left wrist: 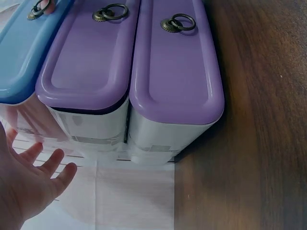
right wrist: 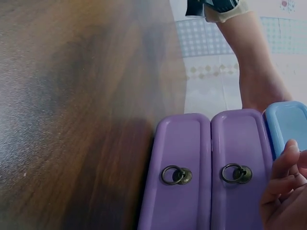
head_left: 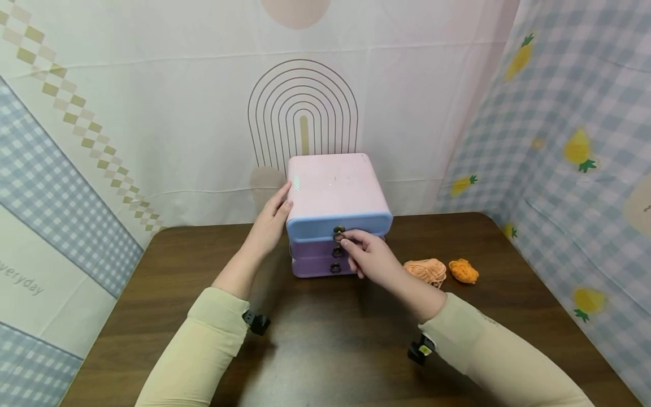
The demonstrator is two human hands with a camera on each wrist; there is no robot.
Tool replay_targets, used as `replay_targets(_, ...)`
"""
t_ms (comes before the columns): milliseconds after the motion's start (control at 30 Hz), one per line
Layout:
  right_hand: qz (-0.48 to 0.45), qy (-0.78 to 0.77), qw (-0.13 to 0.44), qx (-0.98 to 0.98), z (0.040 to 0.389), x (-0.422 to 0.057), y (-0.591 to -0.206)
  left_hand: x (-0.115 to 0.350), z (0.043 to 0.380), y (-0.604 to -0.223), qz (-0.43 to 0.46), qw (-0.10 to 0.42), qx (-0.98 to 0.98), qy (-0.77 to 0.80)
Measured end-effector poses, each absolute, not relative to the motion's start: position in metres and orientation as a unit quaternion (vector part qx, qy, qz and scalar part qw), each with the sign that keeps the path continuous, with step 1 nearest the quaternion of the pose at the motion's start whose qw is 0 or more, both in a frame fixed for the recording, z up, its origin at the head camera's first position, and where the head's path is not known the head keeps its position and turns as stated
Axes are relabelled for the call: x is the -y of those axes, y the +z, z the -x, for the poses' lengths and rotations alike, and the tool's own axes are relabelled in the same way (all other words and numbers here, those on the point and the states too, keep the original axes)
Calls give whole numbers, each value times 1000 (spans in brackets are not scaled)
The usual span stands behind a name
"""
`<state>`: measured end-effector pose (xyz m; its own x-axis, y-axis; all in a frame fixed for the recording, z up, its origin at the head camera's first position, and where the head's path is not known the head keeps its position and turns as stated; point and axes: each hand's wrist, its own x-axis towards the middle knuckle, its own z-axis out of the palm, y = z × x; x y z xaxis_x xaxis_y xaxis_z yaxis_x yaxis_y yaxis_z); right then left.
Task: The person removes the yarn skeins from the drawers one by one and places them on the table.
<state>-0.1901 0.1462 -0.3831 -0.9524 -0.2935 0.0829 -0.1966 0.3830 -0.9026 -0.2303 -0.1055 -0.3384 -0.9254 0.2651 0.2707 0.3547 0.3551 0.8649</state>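
A small chest of drawers (head_left: 333, 186) with a pale pink top stands at the back of the table. Its top drawer (head_left: 310, 228) has a blue front, and the two purple drawers (left wrist: 177, 72) sit below. My right hand (head_left: 373, 257) pinches the ring pull (head_left: 339, 237) of the blue drawer between thumb and finger. Against the chest's left side rests my left hand (head_left: 269, 223), fingers extended. In the left wrist view that hand's fingers (left wrist: 60, 177) are spread beside the blue drawer's side. Brass rings (right wrist: 235, 173) hang on both purple fronts.
To the right of the chest lie a peach yarn skein (head_left: 427, 271) and a smaller orange yarn ball (head_left: 463, 271). The dark wooden table (head_left: 325, 350) reaches back to a patterned cloth (head_left: 203, 113) hanging behind. A checked cloth (head_left: 569, 169) hangs along the right side.
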Motion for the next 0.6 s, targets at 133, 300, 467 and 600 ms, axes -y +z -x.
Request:
replay_targets(133, 146, -542, 38, -827, 193, -143, -381, 106, 231, -338, 190, 41, 821, -537)
replay_targets(300, 137, -542, 35, -828, 194, -141, -380, 111, 252, -364, 193, 53, 818, -539)
replay_targets(467, 131, -538, 39, -832, 193, -144, -387, 114, 260, -375, 192, 60, 819, -538)
replay_targets(600, 132, -538, 45, -832, 191, -150, -391, 114, 260, -375, 191, 61, 818, -540)
